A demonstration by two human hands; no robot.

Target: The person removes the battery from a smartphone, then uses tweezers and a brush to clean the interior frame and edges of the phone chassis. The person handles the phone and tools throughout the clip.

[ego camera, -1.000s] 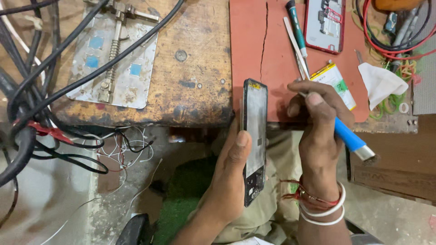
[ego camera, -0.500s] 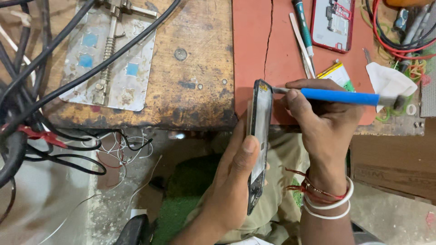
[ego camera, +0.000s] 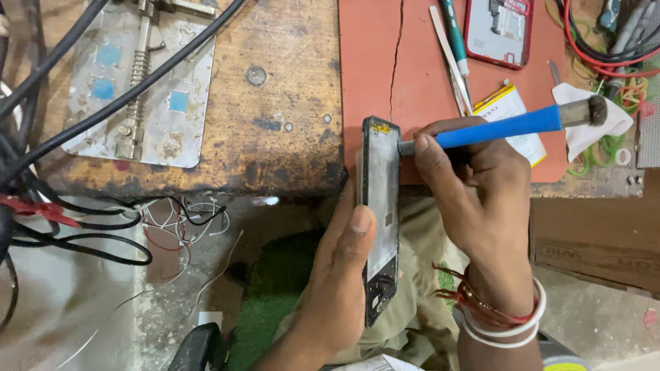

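Note:
My left hand (ego camera: 342, 275) grips an opened black phone frame (ego camera: 380, 206), held on edge just below the workbench's front edge, thumb pressed on its side. My right hand (ego camera: 474, 199) holds a blue-handled tool (ego camera: 502, 127) lying almost level, its metal tip touching the upper end of the phone frame and its dark butt end pointing right. Bangles and red thread circle my right wrist.
A worn wooden bench (ego camera: 275, 103) carries a metal clamp plate (ego camera: 137, 82), a red mat (ego camera: 419, 62), a red phone body (ego camera: 498, 31), a battery (ego camera: 512, 113), a green screwdriver (ego camera: 455, 34), a white cloth (ego camera: 584, 117). Black cables (ego camera: 41, 137) hang at left.
My right hand swung the blue tool from pointing down-right to lying level, bringing its tip against the top of the phone frame. The left hand kept its hold on the frame.

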